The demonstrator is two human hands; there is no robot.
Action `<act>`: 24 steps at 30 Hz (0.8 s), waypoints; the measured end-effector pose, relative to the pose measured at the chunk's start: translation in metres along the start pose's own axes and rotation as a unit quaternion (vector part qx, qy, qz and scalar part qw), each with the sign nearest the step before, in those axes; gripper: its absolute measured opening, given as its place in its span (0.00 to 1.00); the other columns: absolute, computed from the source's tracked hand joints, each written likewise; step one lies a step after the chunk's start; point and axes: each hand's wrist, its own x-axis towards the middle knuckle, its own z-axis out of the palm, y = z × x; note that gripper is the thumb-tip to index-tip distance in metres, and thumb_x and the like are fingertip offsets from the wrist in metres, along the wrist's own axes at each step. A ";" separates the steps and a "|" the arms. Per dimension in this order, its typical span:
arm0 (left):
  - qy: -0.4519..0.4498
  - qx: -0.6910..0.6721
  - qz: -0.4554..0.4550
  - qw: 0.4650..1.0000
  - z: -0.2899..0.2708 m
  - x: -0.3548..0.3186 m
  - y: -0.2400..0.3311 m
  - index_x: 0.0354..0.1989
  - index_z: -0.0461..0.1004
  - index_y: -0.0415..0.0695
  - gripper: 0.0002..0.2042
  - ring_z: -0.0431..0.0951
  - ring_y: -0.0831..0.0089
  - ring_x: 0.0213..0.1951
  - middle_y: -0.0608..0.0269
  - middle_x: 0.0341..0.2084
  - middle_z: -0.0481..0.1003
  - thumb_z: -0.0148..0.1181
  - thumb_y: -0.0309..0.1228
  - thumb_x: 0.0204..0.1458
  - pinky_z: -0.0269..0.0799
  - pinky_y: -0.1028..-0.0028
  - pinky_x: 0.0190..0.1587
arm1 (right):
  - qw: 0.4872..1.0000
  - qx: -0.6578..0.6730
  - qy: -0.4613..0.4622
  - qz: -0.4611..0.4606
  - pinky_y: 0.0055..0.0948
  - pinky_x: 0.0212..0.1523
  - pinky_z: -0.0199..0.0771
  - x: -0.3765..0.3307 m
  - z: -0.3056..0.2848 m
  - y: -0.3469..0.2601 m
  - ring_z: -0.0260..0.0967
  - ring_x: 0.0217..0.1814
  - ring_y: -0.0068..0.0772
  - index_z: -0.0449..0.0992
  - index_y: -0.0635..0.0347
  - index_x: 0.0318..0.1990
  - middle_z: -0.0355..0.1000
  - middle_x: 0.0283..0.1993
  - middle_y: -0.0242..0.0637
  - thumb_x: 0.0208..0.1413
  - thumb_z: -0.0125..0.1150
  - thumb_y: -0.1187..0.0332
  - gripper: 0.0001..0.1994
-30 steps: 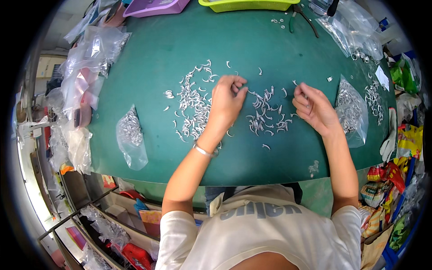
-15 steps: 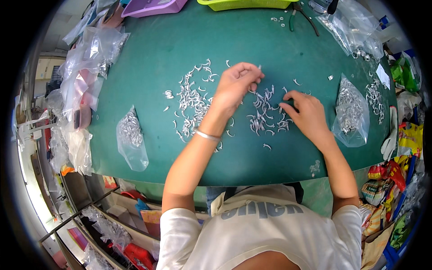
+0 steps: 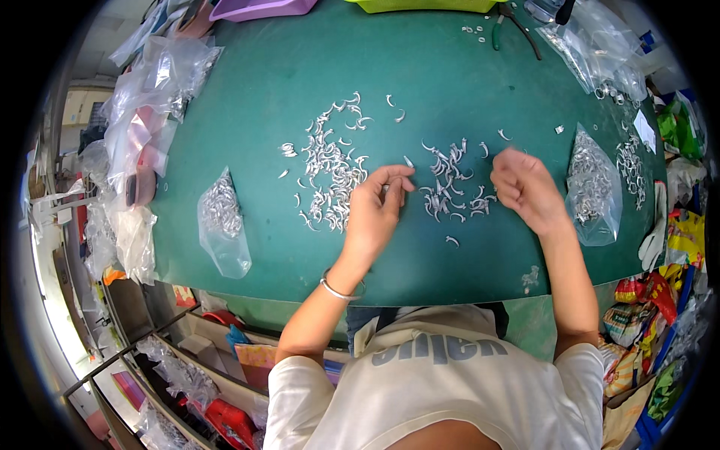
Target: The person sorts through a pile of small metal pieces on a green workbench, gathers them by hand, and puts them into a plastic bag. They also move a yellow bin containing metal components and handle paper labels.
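My left hand [image 3: 377, 208] is over the table beside the right edge of a larger pile of small curved silver metal pieces [image 3: 322, 165]. Its fingers are curled in toward the thumb, and any piece between them is hidden. One loose silver piece [image 3: 408, 161] lies just beyond the fingertips. To the right of a smaller pile of the same pieces [image 3: 442, 184], my right hand [image 3: 527, 189] is closed with fingers bent under, slightly blurred. What it holds, if anything, cannot be seen. A single curved piece [image 3: 451, 241] lies nearer to me.
Clear bags of silver parts lie at the left [image 3: 223, 217] and right [image 3: 592, 187]. Green-handled pliers [image 3: 497, 34], a purple basket [image 3: 262, 9] and a yellow-green basket [image 3: 427, 6] are at the far edge. Silver rings [image 3: 628, 169] and a white glove [image 3: 654, 232] line the right side.
My left hand has come back toward me from the far side of the piles. My right hand has drawn right, away from the smaller pile, and its fingers have curled in.
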 end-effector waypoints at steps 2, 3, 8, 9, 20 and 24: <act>0.036 0.169 0.094 0.980 0.002 0.000 0.001 0.40 0.73 0.36 0.07 0.63 0.79 0.22 0.66 0.20 0.65 0.55 0.21 0.53 0.60 0.78 0.25 | 0.921 -0.383 0.056 -0.044 0.26 0.23 0.61 -0.001 0.016 0.006 0.64 0.23 0.27 0.74 0.59 0.29 0.68 0.26 0.27 0.53 0.61 0.67 0.06; 0.053 0.252 0.139 0.956 0.002 0.000 0.001 0.40 0.74 0.37 0.07 0.63 0.78 0.21 0.65 0.20 0.65 0.56 0.20 0.52 0.61 0.77 0.25 | 0.845 -0.523 0.087 -0.076 0.29 0.24 0.63 0.000 0.023 0.011 0.65 0.23 0.29 0.75 0.59 0.28 0.68 0.25 0.28 0.51 0.62 0.68 0.05; 0.025 0.322 0.210 0.923 0.003 0.018 -0.006 0.40 0.73 0.37 0.11 0.68 0.59 0.27 0.53 0.27 0.66 0.61 0.20 0.46 0.66 0.65 0.33 | 0.775 -0.599 0.087 -0.183 0.39 0.27 0.66 0.005 0.035 0.021 0.69 0.27 0.42 0.76 0.59 0.28 0.71 0.27 0.35 0.46 0.65 0.69 0.05; 0.026 0.326 0.212 0.921 0.001 0.019 -0.008 0.40 0.73 0.37 0.11 0.68 0.59 0.27 0.53 0.28 0.66 0.61 0.20 0.46 0.66 0.66 0.32 | 0.795 -0.573 0.081 -0.182 0.39 0.27 0.66 0.005 0.032 0.020 0.69 0.27 0.43 0.76 0.59 0.28 0.70 0.27 0.35 0.46 0.65 0.68 0.06; -0.023 0.267 0.221 0.938 0.012 -0.013 0.004 0.38 0.71 0.36 0.10 0.70 0.51 0.33 0.50 0.30 0.66 0.59 0.19 0.45 0.67 0.60 0.35 | 0.801 -0.568 0.099 -0.160 0.27 0.23 0.60 0.002 0.030 0.020 0.61 0.21 0.25 0.76 0.60 0.32 0.69 0.26 0.33 0.50 0.63 0.70 0.05; -0.035 0.306 0.243 0.920 0.023 -0.020 0.002 0.39 0.74 0.39 0.10 0.69 0.57 0.30 0.54 0.27 0.65 0.61 0.21 0.46 0.66 0.65 0.33 | 0.993 -0.118 -0.015 -0.024 0.21 0.23 0.59 -0.013 0.008 -0.001 0.59 0.27 0.19 0.73 0.63 0.36 0.69 0.35 0.29 0.59 0.55 0.67 0.07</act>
